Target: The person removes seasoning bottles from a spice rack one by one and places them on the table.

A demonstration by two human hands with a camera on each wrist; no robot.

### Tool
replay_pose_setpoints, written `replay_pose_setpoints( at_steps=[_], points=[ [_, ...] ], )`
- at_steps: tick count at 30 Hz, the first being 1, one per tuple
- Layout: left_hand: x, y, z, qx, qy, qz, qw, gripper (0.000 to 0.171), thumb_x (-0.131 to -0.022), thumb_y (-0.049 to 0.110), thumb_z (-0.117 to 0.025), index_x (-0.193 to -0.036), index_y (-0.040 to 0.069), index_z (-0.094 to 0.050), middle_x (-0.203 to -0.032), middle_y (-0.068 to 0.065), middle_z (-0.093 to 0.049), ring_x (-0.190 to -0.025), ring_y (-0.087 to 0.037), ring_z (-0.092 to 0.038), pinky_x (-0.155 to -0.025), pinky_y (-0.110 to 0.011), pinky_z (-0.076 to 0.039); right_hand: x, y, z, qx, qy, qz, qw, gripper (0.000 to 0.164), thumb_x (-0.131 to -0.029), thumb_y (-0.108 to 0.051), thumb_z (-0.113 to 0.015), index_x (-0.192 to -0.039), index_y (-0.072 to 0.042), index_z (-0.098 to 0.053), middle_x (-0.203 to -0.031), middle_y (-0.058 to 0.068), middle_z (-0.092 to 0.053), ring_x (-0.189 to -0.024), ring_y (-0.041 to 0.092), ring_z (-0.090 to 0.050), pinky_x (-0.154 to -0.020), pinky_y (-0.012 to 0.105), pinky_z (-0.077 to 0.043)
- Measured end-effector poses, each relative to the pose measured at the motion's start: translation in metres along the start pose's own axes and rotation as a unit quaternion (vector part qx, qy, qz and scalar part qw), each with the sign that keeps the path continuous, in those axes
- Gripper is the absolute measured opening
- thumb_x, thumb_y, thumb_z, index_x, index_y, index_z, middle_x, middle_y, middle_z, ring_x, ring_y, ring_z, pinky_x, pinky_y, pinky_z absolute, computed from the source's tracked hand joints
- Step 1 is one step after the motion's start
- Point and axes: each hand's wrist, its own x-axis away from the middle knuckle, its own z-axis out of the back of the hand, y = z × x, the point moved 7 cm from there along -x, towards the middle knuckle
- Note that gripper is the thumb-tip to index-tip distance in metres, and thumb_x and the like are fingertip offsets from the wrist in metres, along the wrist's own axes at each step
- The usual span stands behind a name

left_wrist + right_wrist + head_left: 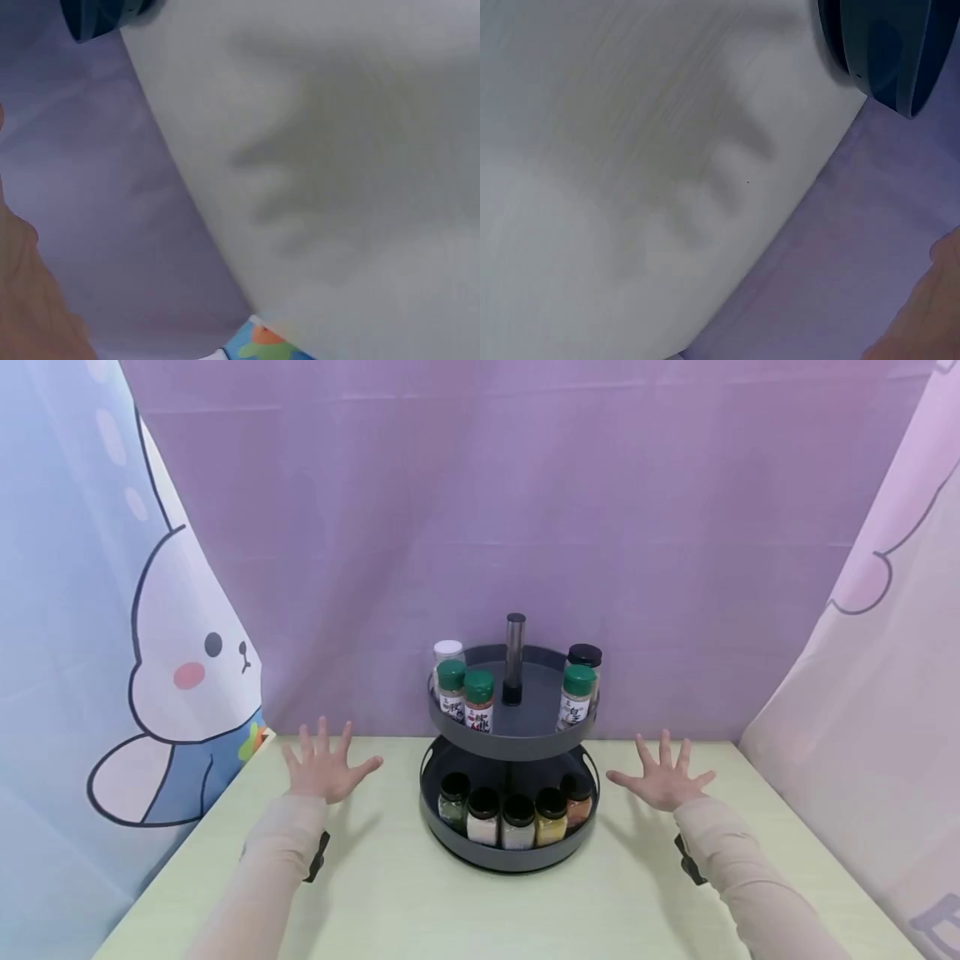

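My left hand [324,770] is held over the table to the left of a dark two-tier spice rack [517,858], fingers spread and holding nothing. On the rack's other side my right hand [663,779] is spread the same way, its thumb pointing toward the rack. The upper tier carries green-capped jars [478,702], a white-capped jar [448,652] and a black-capped jar [585,657]. Several black-lidded spice jars [517,822] stand along the front of the lower tier. Each wrist view shows only part of its hand at the edge, with the hand's shadow on the table.
The pale table [480,914] reaches back to a purple curtain [525,510]. A blue cloth with a printed rabbit [187,652] hangs at the left, and a pale pink cloth [862,710] at the right. A metal post [514,652] rises from the rack's middle.
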Motion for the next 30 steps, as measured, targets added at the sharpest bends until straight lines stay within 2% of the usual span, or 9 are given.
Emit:
replay_pose_setpoints(
  at_steps=[3,7,10,14,17,19,23,27,30],
  points=[
    [-0.002,0.005,0.01,-0.026,0.007,-0.022,0.9994,0.093,-0.082,0.071,-0.036,-0.147,0.006,-0.02,-0.148,-0.036,-0.005,-0.13,-0.057,0.005,-0.098,-0.079,0.0,-0.001,-0.003,0.005,0.012,0.018,0.024,0.999,0.099,-0.082,-0.072,-0.036,-0.148,-0.006,-0.006,-0.147,0.033,0.018,-0.125,0.054,0.026,-0.081,0.088,0.01],
    [0.0,0.016,0.032,-0.037,0.028,-0.052,0.9975,0.09,-0.083,0.068,-0.039,-0.146,0.006,-0.022,-0.149,-0.034,-0.009,-0.131,-0.055,0.001,-0.102,-0.076,-0.004,0.003,-0.01,0.018,0.037,0.054,0.061,0.996,0.098,-0.082,-0.072,-0.036,-0.148,-0.004,-0.01,-0.149,0.033,0.011,-0.128,0.053,0.02,-0.087,0.086,0.003],
    [0.005,0.027,0.047,-0.006,0.037,-0.071,0.9968,0.084,-0.087,0.063,-0.041,-0.146,0.006,-0.024,-0.15,-0.032,-0.009,-0.131,-0.054,0.002,-0.103,-0.075,-0.005,0.012,-0.015,0.028,0.05,0.078,0.087,0.992,0.098,-0.082,-0.071,-0.038,-0.147,-0.001,-0.015,-0.149,0.034,0.005,-0.13,0.053,0.012,-0.092,0.084,-0.003],
    [0.016,0.04,0.051,0.062,0.038,-0.094,0.9929,0.074,-0.09,0.05,-0.046,-0.144,0.003,-0.028,-0.148,-0.034,-0.015,-0.127,-0.06,-0.005,-0.102,-0.075,-0.013,0.029,-0.023,0.037,0.057,0.109,0.122,0.985,0.094,-0.084,-0.063,-0.046,-0.144,0.003,-0.02,-0.149,0.036,-0.002,-0.131,0.054,0.001,-0.093,0.081,-0.017],
    [0.025,0.046,0.045,0.134,0.024,-0.092,0.9864,0.068,-0.091,0.038,-0.052,-0.142,-0.001,-0.03,-0.146,-0.035,-0.02,-0.127,-0.059,-0.012,-0.103,-0.072,-0.018,0.041,-0.028,0.036,0.063,0.129,0.138,0.98,0.086,-0.085,-0.051,-0.055,-0.141,0.008,-0.026,-0.146,0.038,-0.011,-0.128,0.056,-0.011,-0.087,0.076,-0.033],
    [0.032,0.049,0.039,0.181,0.011,-0.077,0.9804,0.066,-0.091,0.034,-0.053,-0.143,-0.001,-0.029,-0.146,-0.032,-0.023,-0.129,-0.053,-0.017,-0.105,-0.068,-0.022,0.048,-0.031,0.033,0.062,0.139,0.143,0.978,0.08,-0.084,-0.042,-0.06,-0.137,0.01,-0.031,-0.143,0.04,-0.019,-0.124,0.057,-0.02,-0.082,0.073,-0.041],
    [0.045,0.055,0.022,0.241,-0.012,-0.034,0.9698,0.064,-0.09,0.029,-0.054,-0.143,0.003,-0.03,-0.146,-0.026,-0.031,-0.129,-0.042,-0.03,-0.106,-0.06,-0.029,0.059,-0.037,0.024,0.038,0.143,0.157,0.976,0.071,-0.083,-0.031,-0.063,-0.132,0.013,-0.037,-0.136,0.04,-0.032,-0.12,0.055,-0.03,-0.086,0.068,-0.042],
    [0.053,0.065,0.0,0.28,-0.027,-0.011,0.9594,0.063,-0.089,0.026,-0.056,-0.143,0.003,-0.031,-0.143,-0.027,-0.036,-0.119,-0.046,-0.041,-0.1,-0.059,-0.038,0.065,-0.042,0.014,0.023,0.14,0.167,0.976,0.066,-0.083,-0.028,-0.063,-0.13,0.012,-0.039,-0.131,0.038,-0.041,-0.117,0.052,-0.038,-0.088,0.066,-0.043],
    [0.056,0.072,-0.02,0.325,-0.044,0.001,0.9448,0.062,-0.089,0.022,-0.056,-0.142,0.0,-0.031,-0.142,-0.028,-0.036,-0.12,-0.046,-0.041,-0.099,-0.058,-0.04,0.068,-0.044,0.005,0.009,0.135,0.167,0.977,0.063,-0.083,-0.026,-0.064,-0.128,0.011,-0.042,-0.127,0.035,-0.047,-0.113,0.049,-0.043,-0.084,0.065,-0.046]
  ],
)
